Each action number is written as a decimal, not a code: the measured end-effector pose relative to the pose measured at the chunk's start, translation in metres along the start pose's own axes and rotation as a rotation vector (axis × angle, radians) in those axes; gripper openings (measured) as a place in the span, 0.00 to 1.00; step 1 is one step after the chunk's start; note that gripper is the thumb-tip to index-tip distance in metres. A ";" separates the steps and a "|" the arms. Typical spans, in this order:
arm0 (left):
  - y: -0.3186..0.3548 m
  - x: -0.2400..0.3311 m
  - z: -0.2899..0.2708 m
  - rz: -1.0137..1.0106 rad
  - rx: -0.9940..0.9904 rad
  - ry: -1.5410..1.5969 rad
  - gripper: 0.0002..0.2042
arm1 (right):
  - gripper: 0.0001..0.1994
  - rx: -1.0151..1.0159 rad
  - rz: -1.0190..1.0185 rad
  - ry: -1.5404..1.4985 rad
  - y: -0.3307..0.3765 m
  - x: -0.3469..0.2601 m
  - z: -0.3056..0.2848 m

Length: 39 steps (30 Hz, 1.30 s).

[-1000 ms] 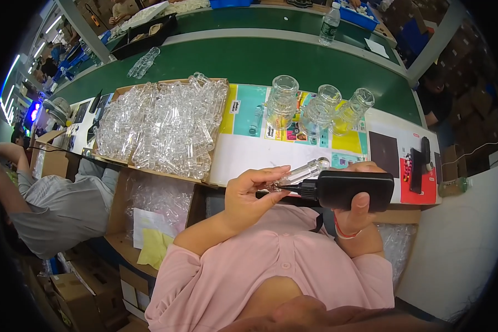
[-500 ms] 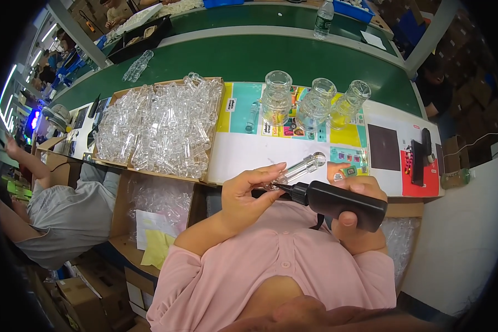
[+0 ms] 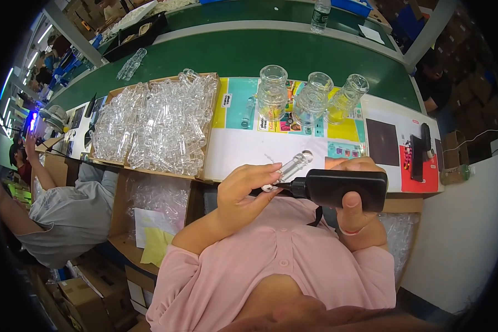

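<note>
pinches a clear tube (image 3: pixel 295 166) between the fingers and thumb of the left hand (image 3: pixel 239 193), closed on its lower end, in front of the chest near the bench edge. holds it slanted, rising away to the right, colourless, glossy and see-through, with a rounded knob at the far end, a slimmer straight body and bright streaks of light along the side. shows something pale at the lower end, by the fingertips, too small to make out. grips a black bottle (image 3: pixel 346 189) in the right hand (image 3: pixel 357 221), with the thumb across the near face and the other fingers behind it, mostly hidden. points it leftward, flat-sided and round-cornered, with a thin tapering nozzle (image 3: pixel 286 186) right at the tube's lower end; cannot tell whether touching. has, just past the hands, a bare white stretch of printed sheet (image 3: pixel 235 155). has, to the left, a shallow cardboard box (image 3: pixel 210 127) heaped with similar clear tubes (image 3: pixel 163 127). shows, farther on, three wide-mouthed clear jars (image 3: pixel 273 94) side by side on the coloured print. ends, beyond, with a green tabletop (image 3: pixel 232 55), bearing a clear bottle (image 3: pixel 131 65) on its side, and farther back a water bottle (image 3: pixel 320 16) standing upright.
</note>
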<state>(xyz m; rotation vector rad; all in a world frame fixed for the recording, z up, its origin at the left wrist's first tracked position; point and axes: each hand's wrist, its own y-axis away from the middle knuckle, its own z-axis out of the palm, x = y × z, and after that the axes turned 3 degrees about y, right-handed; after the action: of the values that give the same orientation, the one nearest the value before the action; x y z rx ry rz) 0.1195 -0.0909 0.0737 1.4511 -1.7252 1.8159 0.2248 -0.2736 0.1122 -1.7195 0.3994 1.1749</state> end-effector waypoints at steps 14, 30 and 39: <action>0.011 -0.003 0.002 -0.248 0.015 0.109 0.20 | 0.28 -0.333 -0.499 0.153 -0.005 -0.007 -0.008; 0.008 -0.003 -0.006 -0.620 -0.016 0.850 0.17 | 0.26 -0.402 -0.404 0.068 -0.001 -0.012 -0.010; 0.010 -0.010 -0.002 -0.369 0.057 0.449 0.18 | 0.17 -0.334 -0.903 0.102 -0.015 0.015 0.007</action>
<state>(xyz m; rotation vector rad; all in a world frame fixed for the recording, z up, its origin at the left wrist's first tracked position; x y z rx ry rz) 0.1161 -0.0877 0.0600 1.1653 -1.1183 1.8163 0.2386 -0.2572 0.1069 -1.9165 -0.5162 0.4967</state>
